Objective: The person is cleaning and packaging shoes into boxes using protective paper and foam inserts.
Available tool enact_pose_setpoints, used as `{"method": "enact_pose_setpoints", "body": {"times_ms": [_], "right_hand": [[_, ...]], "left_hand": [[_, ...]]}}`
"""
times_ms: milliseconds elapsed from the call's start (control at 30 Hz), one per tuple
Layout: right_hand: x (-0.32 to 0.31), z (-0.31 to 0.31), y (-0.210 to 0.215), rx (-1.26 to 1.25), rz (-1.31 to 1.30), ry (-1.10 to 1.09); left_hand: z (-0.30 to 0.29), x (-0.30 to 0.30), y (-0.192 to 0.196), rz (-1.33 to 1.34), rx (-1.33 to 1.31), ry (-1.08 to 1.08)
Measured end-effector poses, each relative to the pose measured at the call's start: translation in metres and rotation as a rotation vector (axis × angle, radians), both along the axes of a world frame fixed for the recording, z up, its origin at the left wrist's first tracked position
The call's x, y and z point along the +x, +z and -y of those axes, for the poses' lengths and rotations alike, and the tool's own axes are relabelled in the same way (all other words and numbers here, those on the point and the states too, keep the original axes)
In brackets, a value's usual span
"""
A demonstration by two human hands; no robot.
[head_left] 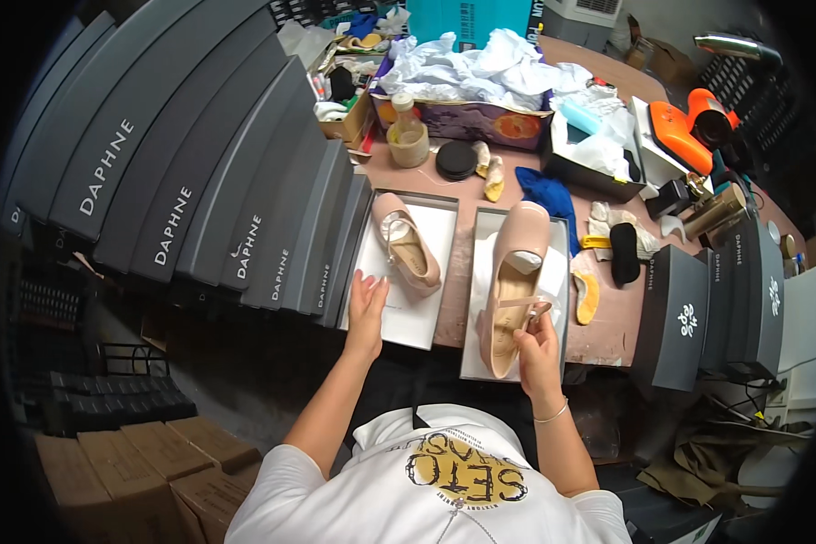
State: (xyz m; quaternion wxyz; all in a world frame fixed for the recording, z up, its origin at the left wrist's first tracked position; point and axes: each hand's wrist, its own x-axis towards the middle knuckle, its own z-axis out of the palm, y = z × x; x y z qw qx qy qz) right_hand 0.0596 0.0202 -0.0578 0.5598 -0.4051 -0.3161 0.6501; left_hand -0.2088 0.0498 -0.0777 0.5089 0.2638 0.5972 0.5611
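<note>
My right hand (539, 354) grips a pink strapped shoe (520, 238) by its side near the strap, holding it over an open shoebox (470, 358) lined with white paper. The shoe's toe points away from me, with pale paper stuffed in it. A second pink shoe (408, 245) lies tilted in the white shoebox part (406, 325) to the left, also with paper inside. My left hand (366, 313) is open, fingers apart, at the left edge of that white part, below the second shoe and not holding it.
Grey shoeboxes (199, 172) stand in a long row on the left; more grey shoeboxes (675, 317) stand at right. Behind are a purple carton (462, 120) of crumpled paper, a bottle (407, 136), a black round lid (456, 160), a blue cloth (548, 199) and a black brush-like pad (624, 254).
</note>
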Motion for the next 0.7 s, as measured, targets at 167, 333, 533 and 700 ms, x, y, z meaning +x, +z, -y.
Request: {"method": "enact_pose_setpoints", "body": {"times_ms": [167, 333, 533, 700], "right_hand": [[-0.006, -0.005, -0.014, -0.072, 0.028, 0.004], [0.002, 0.007, 0.011, 0.036, 0.12, -0.055], [-0.009, 0.026, 0.031, 0.127, 0.157, 0.065], [-0.031, 0.045, 0.028, 0.067, 0.116, 0.101]], "left_hand": [[-0.055, -0.005, -0.036, 0.211, -0.206, -0.083], [-0.038, 0.025, -0.036, 0.105, 0.345, -0.014], [0.036, 0.036, 0.038, -0.005, 0.512, -0.188], [0.049, 0.045, 0.037, 0.019, 0.461, -0.203]]}}
